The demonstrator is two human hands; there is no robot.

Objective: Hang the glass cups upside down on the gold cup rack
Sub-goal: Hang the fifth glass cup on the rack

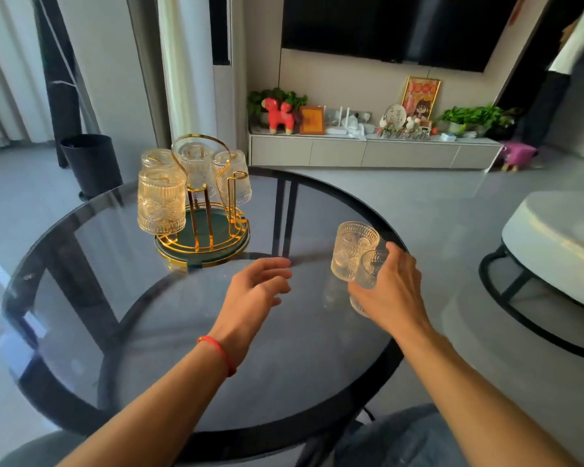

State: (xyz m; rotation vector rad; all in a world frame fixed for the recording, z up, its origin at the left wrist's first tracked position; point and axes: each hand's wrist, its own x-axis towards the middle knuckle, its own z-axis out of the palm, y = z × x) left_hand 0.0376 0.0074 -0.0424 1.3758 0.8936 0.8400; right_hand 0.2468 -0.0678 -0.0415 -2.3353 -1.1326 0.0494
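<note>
The work surface is a round table (216, 332) with a dark smoked-glass top and a black frame, standing in a living room with a grey floor. A low media cabinet (375, 153) with ornaments and plants runs along the far wall, under a wall-mounted screen (402, 25).

The gold cup rack (204, 203) stands on the far left part of the table, on a round green tray base with a gold rim. Four ribbed glass cups hang upside down on its posts: one at the front left (161, 200), one at the back left (155, 158), one at the centre back (196, 163) and one at the right (235, 176). One looped post (234, 197) at the front right carries no cup.

Two more cups are at the right part of the table. The upright cup (353, 251) stands mouth up, just beside the right hand (390, 288). The right hand is clamped around the second cup (368, 269) (partly hidden by the fingers), which touches or nearly touches the upright one; which of the two cannot be told.

The left hand (255, 291) hovers over the table centre, fingers apart and loosely curled, holding nothing. A red cord bracelet (218, 352) sits on its wrist.
</note>
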